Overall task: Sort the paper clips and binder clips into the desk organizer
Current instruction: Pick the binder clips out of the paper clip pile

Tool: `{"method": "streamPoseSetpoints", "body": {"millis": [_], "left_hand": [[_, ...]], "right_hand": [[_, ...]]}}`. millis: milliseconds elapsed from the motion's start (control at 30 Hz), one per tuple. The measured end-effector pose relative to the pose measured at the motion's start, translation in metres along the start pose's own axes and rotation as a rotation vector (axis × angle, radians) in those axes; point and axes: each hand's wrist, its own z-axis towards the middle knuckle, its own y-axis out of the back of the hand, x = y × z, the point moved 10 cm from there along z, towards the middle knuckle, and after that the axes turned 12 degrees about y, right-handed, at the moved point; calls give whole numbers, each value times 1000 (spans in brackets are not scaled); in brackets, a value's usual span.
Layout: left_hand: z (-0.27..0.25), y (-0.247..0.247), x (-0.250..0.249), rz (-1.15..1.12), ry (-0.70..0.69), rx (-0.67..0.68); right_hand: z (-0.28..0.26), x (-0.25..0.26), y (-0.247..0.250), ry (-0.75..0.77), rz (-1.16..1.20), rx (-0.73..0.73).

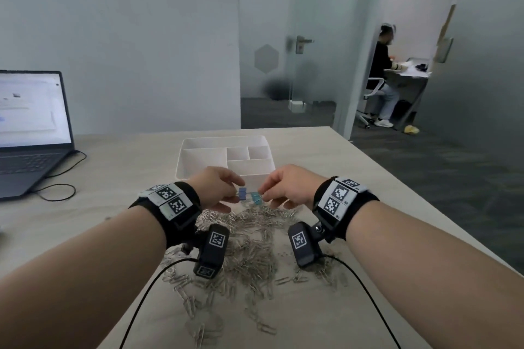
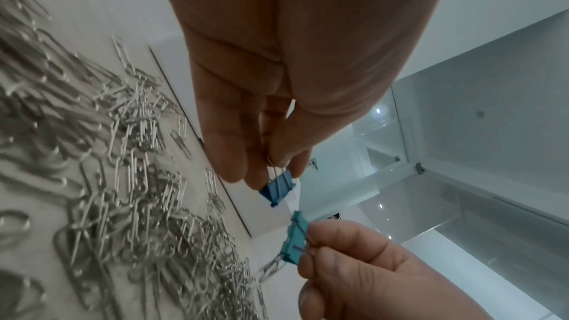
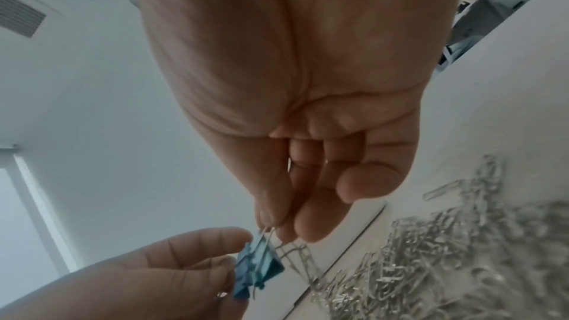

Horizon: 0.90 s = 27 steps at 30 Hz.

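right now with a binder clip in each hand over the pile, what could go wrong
A paper clip hangs snagged under the teal binder clip that the right hand pinches; it could ride into the organizer. The left hand holds the blue binder clip only by its wire handles, so it may slip.

I am finding no words or numbers that I can read. The bands on my wrists (image 1: 170, 201) and the small cameras under them (image 1: 212, 249) are carrying only black-and-white square code markers, and the laptop screen (image 1: 31, 108) at the table's far left edge is showing a page too blurred to read.
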Motion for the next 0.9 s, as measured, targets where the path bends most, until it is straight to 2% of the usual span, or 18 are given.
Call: {"method": "streamPoseSetpoints", "body": {"millis": [267,467,600,733,900], "left_hand": [[-12,-42,-23,62,-16,37],[-17,-54,-45,13,-110,-46],[-19,-75,-58,-22,-132,-24],[-21,-105,-66,-70,-140,44],[-19,-123,-61,10,-120,129]], "right_hand": [[-30,-20,18,-51,290,-67],[-46,-30,38,-55,368,-162],[-60,-33,42,-32,475,-154],[-75,-42,55,-14,458,-204],[-97,-68,71,-112,328,-179]]}}
